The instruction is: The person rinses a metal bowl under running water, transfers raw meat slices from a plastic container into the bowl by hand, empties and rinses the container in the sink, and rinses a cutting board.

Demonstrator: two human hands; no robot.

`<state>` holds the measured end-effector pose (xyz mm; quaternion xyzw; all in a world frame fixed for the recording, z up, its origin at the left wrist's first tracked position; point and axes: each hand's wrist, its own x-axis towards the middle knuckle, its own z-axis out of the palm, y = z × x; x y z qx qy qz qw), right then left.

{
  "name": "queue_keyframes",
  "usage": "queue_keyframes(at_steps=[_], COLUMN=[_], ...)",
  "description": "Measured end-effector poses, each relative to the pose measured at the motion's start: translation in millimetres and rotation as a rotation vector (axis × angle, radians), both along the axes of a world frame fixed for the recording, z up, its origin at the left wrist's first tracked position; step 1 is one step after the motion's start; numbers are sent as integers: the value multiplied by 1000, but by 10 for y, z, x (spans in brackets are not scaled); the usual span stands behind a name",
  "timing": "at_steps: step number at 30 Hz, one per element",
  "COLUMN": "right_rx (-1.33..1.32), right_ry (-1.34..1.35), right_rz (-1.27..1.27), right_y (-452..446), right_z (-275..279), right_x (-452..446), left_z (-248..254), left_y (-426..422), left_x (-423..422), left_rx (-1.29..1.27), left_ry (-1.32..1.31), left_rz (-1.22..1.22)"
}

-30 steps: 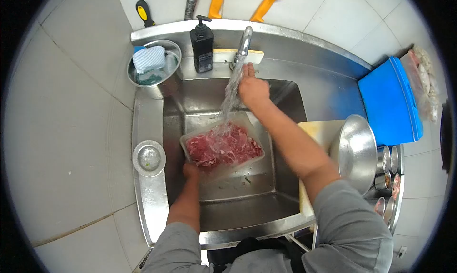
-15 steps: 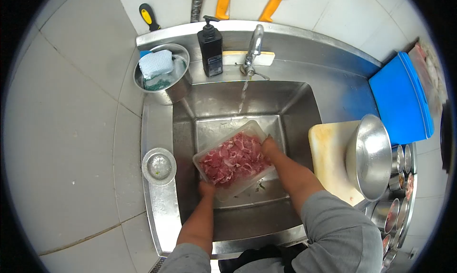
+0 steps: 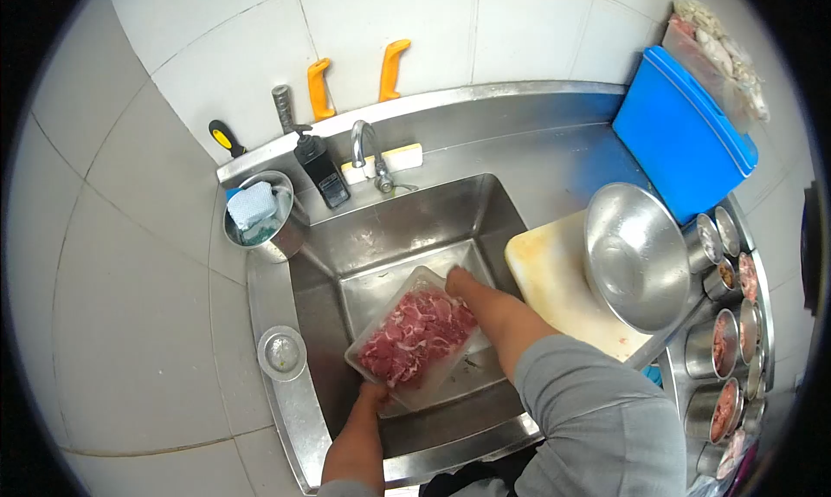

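A clear plastic container of sliced raw red meat [image 3: 417,334] is in the steel sink [image 3: 389,237], tilted. My left hand [image 3: 375,396] grips the container at its lower left corner. At its upper right side my right hand [image 3: 460,284] holds the rim, its fingers mostly hidden. No water stream shows from the faucet [image 3: 368,155] behind the sink. Some small scraps lie on the sink floor by the container.
Right of the sink, a large steel bowl [image 3: 636,259] rests on a cutting board [image 3: 554,276]. Beyond are a blue bin [image 3: 684,133] and several steel pots. A black pump bottle [image 3: 322,172], a pot with sponges [image 3: 277,237] and a sink strainer [image 3: 282,353] stand around the rim.
My right hand has left the faucet and taken the container's right side. The water stream has stopped. The view has swung to the right.
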<state>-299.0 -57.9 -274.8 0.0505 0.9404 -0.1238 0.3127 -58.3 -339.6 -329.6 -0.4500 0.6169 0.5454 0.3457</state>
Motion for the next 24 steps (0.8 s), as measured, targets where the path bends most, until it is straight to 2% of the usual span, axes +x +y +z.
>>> queue_keyframes(at_steps=[1, 2, 4, 6, 8, 9, 10, 11, 12, 14, 15, 16, 17, 18, 19, 20, 21, 24], right_rx=[43, 34, -91, -136, -166, -146, -133, -162, -197, -199, -217, -233, -271, -308, -304, -303, -300, -259], right_ry=[-136, -132, 73, 15, -15, -53, -83, -44, -11, 102, 197, 292, 296, 300, 312, 337, 362, 432], right_rz=[195, 204, -313, -404, -500, -549, -604, -591, -583, -435, -372, -305, -222, -139, -151, -58, 35, 84], right_y=[-3, -32, -46, 37, 122, 138, 130, 164, 182, 104, 48, 7, 2, 15, 52, 99, 149, 318], right_z=[-370, -325, -128, -98, 44, 107, 145, 156, 216, 741, 978, 1207, 1588, 1977, 2227, 2425, 2573, 2858], right_x=[-9, 113, 378, 520, 419, 461, 454, 411, 404, 275, 241, 197, 218, 249, 247, 256, 239, 116], left_z=[-309, -485, -425, -59, 666, 926, 1146, 1400, 1811, 2481, 2624, 2706, 2788, 2895, 3001, 3097, 3188, 3447], left_y=[-137, -251, -285, -211, -43, -1, -44, -31, 48, 191, 175, 117, 60, 37, 41, 65, 88, 217], left_x=[72, 118, 94, 100, -28, 68, 89, 127, 200, 228, 258, 293, 361, 425, 445, 465, 459, 391], left_rx=[142, 283, 212, 152, -83, -72, -110, -146, -145, -327, -323, -309, -294, -290, -246, -201, -193, -87], left_ry=[9, 18, -1, -23, 67, 57, 180, 304, 297, 433, 445, 548, 640, 644, 702, 759, 770, 820], left_rz=[-77, -155, -155, -169, -123, -129, -171, -213, -231, -193, -209, -114, -21, -37, 63, 167, 160, 267])
